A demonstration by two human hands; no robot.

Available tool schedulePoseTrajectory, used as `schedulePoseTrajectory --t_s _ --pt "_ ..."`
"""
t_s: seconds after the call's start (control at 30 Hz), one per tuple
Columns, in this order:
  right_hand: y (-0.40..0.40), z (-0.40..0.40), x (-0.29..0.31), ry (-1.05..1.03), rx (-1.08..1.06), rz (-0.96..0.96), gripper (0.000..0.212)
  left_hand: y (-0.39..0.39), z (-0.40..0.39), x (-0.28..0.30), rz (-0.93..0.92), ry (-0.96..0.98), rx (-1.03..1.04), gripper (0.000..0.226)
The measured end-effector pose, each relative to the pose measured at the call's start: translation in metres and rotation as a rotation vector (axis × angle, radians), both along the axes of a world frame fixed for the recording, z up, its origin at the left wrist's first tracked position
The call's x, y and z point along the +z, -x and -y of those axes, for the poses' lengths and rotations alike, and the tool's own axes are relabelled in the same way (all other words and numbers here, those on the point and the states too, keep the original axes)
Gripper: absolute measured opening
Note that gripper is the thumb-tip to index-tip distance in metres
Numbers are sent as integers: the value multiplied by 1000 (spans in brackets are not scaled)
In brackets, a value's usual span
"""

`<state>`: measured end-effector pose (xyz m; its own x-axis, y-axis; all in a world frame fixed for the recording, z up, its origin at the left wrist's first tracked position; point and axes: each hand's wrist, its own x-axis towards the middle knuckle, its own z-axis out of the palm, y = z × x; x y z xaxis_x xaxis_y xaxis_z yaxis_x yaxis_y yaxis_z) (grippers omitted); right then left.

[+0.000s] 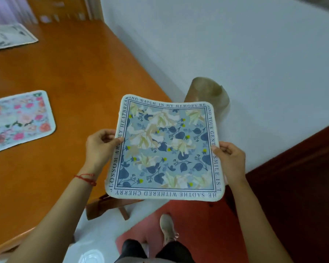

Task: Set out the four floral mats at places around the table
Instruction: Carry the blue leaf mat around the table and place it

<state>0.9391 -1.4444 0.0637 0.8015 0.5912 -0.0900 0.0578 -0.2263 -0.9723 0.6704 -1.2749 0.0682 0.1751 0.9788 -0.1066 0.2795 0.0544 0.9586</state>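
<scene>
Both hands, left hand (101, 147) and right hand (230, 160), pinch the blue floral mat (165, 149); it likely needs laying on the table (80, 76) at ten o'clock.

The blue floral mat (164, 149) carries border lettering: "IN MY MEMORY" along its far edge, "YOUR GEN… SMILE IS" right, "WITHERED CHERRY" near, "BLOSSOM" left.

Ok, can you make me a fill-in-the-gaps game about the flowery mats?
1. The blue mat is held by ____ hands.
2. The pink mat lies flat on the ____.
3. The string on the left wrist is ____.
4. The mats already on the table number ____.

Missing words: two; table; red; two
</scene>
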Motion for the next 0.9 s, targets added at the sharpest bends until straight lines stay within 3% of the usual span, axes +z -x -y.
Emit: schedulePoseTrajectory --t_s 0.43,0.9 --pt "-36 -150 -27 59 466 7 9 11 -30 -31 -92 11 439 19" --pt "-33 -229 -74 182 627 -26 9 20 -69 -83 -164 138 554 9"
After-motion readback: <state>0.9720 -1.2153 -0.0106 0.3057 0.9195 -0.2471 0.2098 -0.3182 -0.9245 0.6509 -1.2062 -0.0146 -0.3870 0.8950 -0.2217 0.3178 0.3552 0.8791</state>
